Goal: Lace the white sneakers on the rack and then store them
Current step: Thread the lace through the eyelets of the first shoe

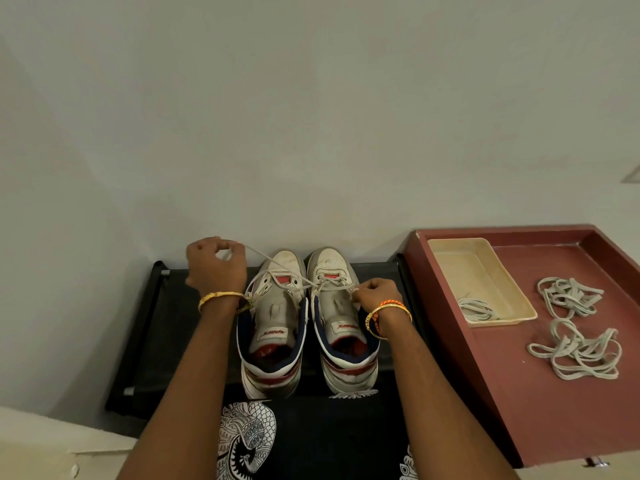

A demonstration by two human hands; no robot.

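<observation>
Plain pale wall [311,116] fills the upper field; below it a black rack [152,327] carries two white sneakers side by side, toes toward the wall at 12 o'clock, heels toward the viewer at 6 o'clock. Left sneaker [272,327] and right sneaker [341,323] nearly touch along their inner sides; both show red tongue patches, navy collars and red-and-white heels. One white lace [273,263] is threaded through the lowest eyelets of the right sneaker. Its one end runs taut toward 10 o'clock, crossing over the toe of the left sneaker, to the left hand [214,266], whose curled fingers pinch it just above the rack's far edge. Its other end is short and is pinched by the right hand [375,294], fingers curled, at the 3 o'clock side of the right sneaker's eyelets. Each wrist bears a gold bangle — the right also an orange band.

At 3 o'clock of the rack stands a maroon tray [498,375], touching or just beside the rack; which, cannot be told. Inside it, a cream dish [485,265] at its 10 o'clock corner holds a coiled lace [476,308]; two loose lace bundles [568,294] lie on the tray floor — one at 2 o'clock, one below it at 4 o'clock. Dark patterned cloth [249,441] shows at 6 o'clock
</observation>
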